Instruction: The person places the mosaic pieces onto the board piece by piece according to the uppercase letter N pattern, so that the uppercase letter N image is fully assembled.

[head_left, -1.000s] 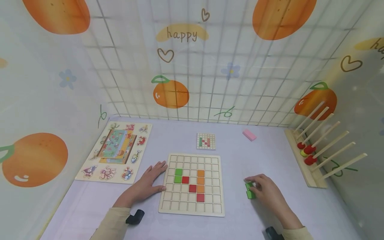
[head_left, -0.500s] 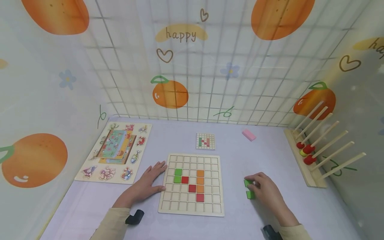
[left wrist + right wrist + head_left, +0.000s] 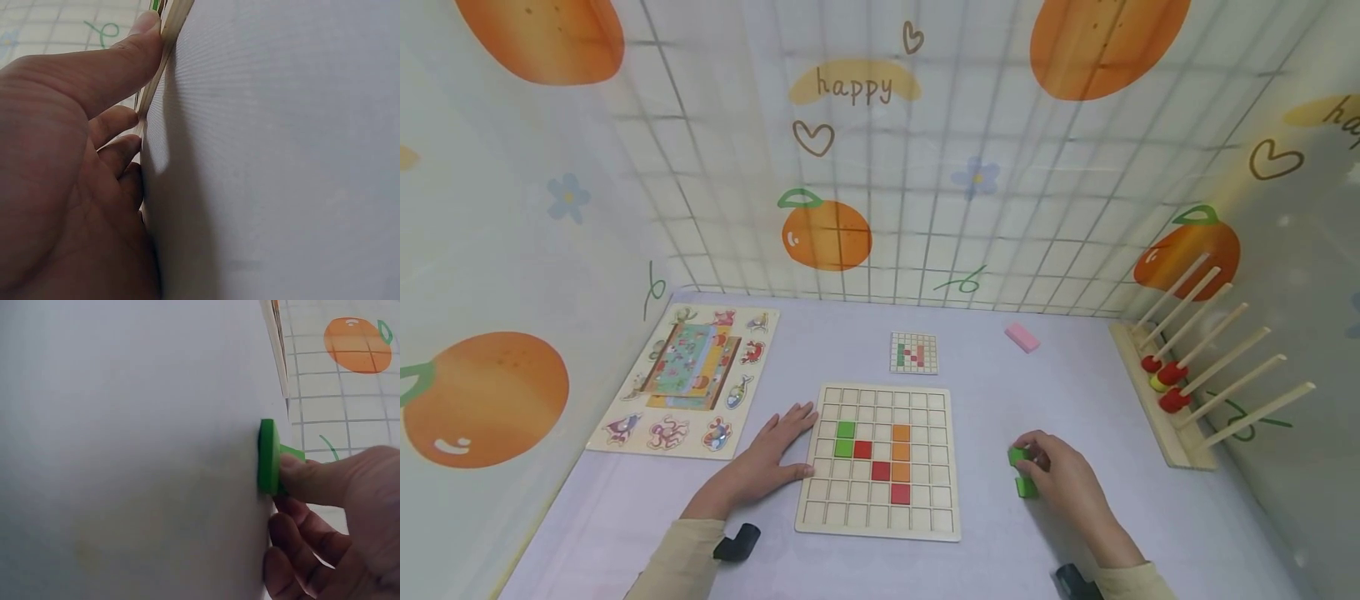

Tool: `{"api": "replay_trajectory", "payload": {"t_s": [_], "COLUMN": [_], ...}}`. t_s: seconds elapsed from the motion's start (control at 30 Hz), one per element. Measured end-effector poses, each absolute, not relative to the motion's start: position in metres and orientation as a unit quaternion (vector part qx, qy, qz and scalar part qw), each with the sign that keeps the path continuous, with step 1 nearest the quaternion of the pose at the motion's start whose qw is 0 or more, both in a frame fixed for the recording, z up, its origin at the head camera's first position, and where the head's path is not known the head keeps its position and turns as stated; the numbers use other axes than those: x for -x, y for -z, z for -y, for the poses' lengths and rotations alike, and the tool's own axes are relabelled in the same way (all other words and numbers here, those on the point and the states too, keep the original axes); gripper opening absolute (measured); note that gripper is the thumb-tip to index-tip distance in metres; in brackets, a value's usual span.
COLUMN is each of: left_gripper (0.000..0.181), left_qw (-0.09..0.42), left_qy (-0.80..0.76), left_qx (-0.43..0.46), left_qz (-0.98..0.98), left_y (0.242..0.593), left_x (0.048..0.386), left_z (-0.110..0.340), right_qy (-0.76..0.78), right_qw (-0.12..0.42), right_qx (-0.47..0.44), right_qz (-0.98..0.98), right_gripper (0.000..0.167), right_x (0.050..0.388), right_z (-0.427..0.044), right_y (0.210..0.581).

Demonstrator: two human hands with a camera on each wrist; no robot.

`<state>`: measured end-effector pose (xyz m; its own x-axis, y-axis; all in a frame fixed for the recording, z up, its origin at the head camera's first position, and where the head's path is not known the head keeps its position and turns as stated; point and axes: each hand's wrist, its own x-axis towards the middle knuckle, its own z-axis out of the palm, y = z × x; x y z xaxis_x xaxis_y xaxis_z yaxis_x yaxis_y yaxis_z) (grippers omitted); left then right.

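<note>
A square wooden grid board (image 3: 927, 414) lies in the middle of the table. Set in its cells are green tiles (image 3: 844, 448), red tiles (image 3: 881, 472) and orange tiles (image 3: 901, 452). My left hand (image 3: 765, 461) rests spread at the board's left edge, thumb and fingertips against it. Right of the board, my right hand (image 3: 1066, 482) pinches a green tile (image 3: 1017, 456) between thumb and fingers, close to the table. A second green tile (image 3: 1026, 488) lies just nearer to me; in the right wrist view this loose tile (image 3: 269, 456) partly hides the held one (image 3: 292, 451).
A small printed grid card (image 3: 914, 353) lies behind the board, and a pink block (image 3: 1022, 337) sits farther right. At the left is an animal puzzle board (image 3: 691, 447) with picture cards on it. A peg rack (image 3: 1187, 454) with beads stands at the right.
The held green tile has shifted slightly away from the second green tile, so a gap shows between them. My left hand and the board have stayed put.
</note>
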<state>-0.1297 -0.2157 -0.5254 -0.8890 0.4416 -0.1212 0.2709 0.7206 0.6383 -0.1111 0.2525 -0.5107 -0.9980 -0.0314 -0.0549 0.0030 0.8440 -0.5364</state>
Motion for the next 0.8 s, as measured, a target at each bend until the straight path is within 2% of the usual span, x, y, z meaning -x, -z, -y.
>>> {"api": "replay_trajectory", "payload": {"t_s": [0.8], "left_gripper": [0.085], "left_qw": [0.135], "left_qy": [-0.317], "left_qx": [-0.194], "left_qz": [-0.919], "left_y": [0.530], "left_x": [0.131], "left_z": [0.217], "right_qy": [0.340], "right_qw": [0.007], "right_qx": [0.011], "right_qz": [-0.940], "right_gripper": [0.017], "right_x": [0.105], "right_z": [-0.230], "right_y": [0.510]}}
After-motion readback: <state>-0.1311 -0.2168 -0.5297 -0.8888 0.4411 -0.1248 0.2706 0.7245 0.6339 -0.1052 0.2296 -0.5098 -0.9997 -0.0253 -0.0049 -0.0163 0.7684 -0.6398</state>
